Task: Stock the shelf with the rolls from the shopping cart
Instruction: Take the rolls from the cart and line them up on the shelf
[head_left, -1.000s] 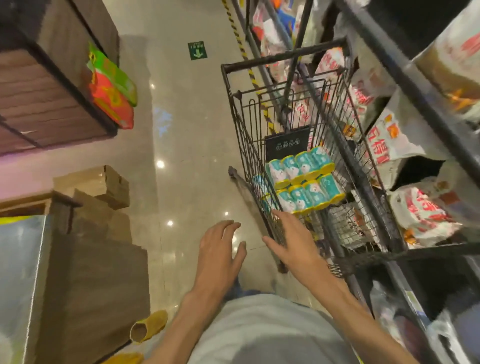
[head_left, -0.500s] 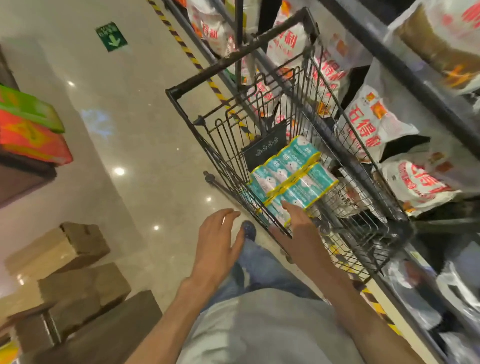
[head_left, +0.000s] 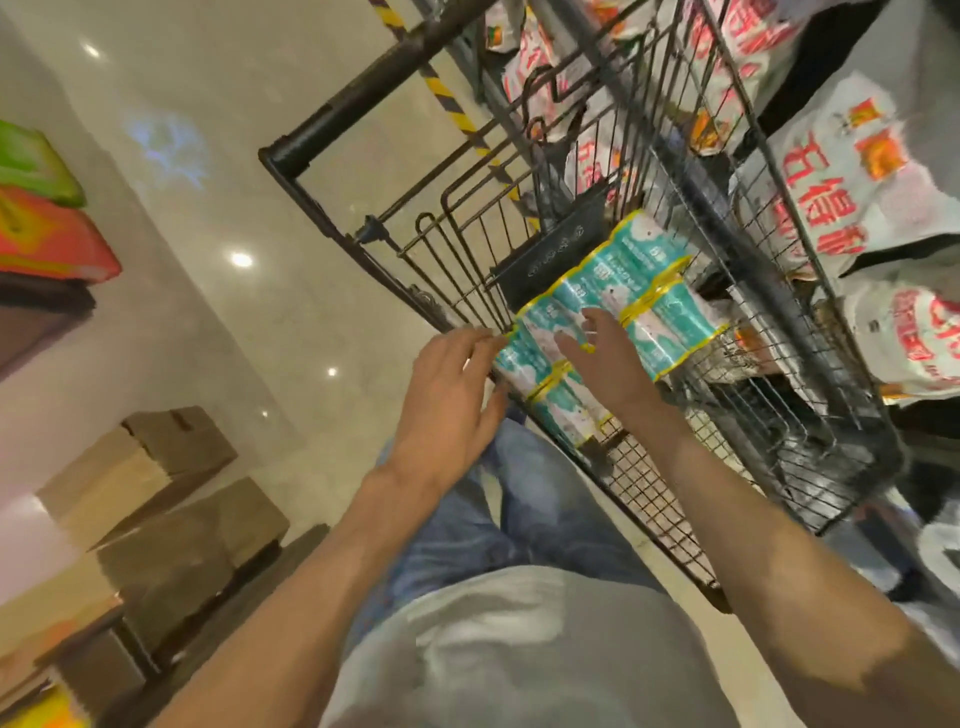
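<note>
Glossy grey shop flooring (head_left: 218, 171) runs under a black wire shopping cart (head_left: 467, 244) parked hard against a dark metal shelf (head_left: 826, 78) loaded with white bags printed in red (head_left: 852, 182); brown cardboard boxes (head_left: 156, 493) sit off to my left. Against the view half a second ago, I have leaned in closer over the cart. My right hand (head_left: 605, 364), which was only touching the near end of the teal-and-white plastic-wrapped pack of rolls with yellow bands (head_left: 623, 306), now lies flat across its top with the fingers spread, not yet curled round it. My left hand (head_left: 447, 384), which hung short of the cart, has come up to the pack's near left corner, fingers loosely extended and apparently just touching the wrapper at the rim. The pack still lies in the cart basket, unlifted. I judge this the start of a two-handed pickup, with nothing stocked yet.
</note>
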